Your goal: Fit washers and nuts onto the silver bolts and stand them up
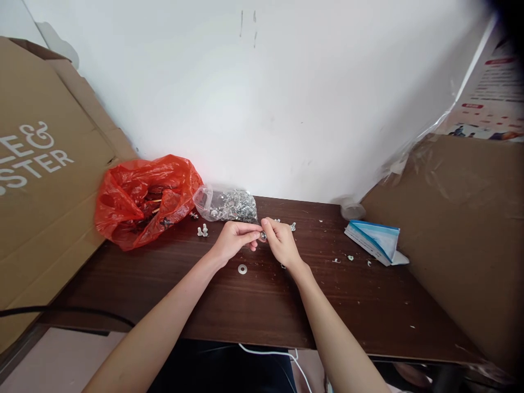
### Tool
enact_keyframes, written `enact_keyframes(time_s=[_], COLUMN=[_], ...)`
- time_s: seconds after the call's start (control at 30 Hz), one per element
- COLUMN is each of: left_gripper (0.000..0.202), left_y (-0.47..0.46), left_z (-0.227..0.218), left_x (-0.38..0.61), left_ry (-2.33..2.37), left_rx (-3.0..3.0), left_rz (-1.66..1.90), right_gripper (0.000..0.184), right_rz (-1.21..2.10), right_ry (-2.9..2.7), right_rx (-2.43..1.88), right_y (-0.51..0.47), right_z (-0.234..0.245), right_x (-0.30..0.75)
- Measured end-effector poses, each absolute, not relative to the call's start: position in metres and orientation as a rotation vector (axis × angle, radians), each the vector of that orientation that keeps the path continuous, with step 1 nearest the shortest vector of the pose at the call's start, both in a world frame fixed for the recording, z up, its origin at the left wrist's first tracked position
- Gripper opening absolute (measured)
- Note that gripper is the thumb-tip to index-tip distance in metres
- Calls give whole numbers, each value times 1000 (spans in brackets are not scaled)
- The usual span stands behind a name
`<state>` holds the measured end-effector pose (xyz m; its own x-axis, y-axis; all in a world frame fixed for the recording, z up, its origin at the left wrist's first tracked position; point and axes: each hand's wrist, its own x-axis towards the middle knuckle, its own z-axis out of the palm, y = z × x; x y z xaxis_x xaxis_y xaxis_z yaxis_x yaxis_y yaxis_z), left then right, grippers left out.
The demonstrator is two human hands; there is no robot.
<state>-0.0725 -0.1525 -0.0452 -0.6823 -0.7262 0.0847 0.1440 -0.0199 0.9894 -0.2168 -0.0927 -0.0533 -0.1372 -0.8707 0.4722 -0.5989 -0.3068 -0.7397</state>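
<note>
My left hand (235, 238) and my right hand (282, 243) meet over the dark wooden table (262, 295), fingertips pinched together on a small metal part (263, 235) between them. It looks like a bolt or nut, too small to tell apart. A loose washer (242, 268) lies on the table just below my left hand. Two small bolts (202, 231) stand left of my left hand, and another bolt (292, 226) lies beyond my right hand. A clear bag of metal fasteners (227, 204) sits just behind both hands.
A red plastic bag (143, 199) with hardware lies at the back left. Cardboard sheets lean at the left (45, 180) and right (462, 229). A blue and white packet (374, 240) lies at the right. White scraps dot the table. A white wall stands behind.
</note>
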Motion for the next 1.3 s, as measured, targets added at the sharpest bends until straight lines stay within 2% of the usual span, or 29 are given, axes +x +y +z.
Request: enact_keyframes(time_s=[0.2,0.37,0.47,0.63,0.97,1.3], left_gripper=[25,29,31,35,36,42], left_y=[-151,-152,-154,-158,-157,-158], left_z=[-43,-47,-48,-47,-43,-48], left_x=[-73,-73,-73,-71,-70,-70], left_ry=[-1635,-1611,-1569,-1377,-1306,-1476], left_rx=[621,659,669,678,671,679], left_rz=[-1829,-1872,-1856,-1850,-1897,-1913], right_gripper=[56,65,61,41,36,55], right_rz=[-1429,-1309,-1341,-1492,-1433,-1417], right_ry=[1689,1737,1647,1260,1146,1306], right_rx=[-1847,-1709,-1596,-1337,-1280,-1371], right_y=[-91,-93,-95,-97,-97,-99], right_z=[-52,-57,-60,-53,-51,-57], right_x=[-216,-218,-219,-220,-217,-212])
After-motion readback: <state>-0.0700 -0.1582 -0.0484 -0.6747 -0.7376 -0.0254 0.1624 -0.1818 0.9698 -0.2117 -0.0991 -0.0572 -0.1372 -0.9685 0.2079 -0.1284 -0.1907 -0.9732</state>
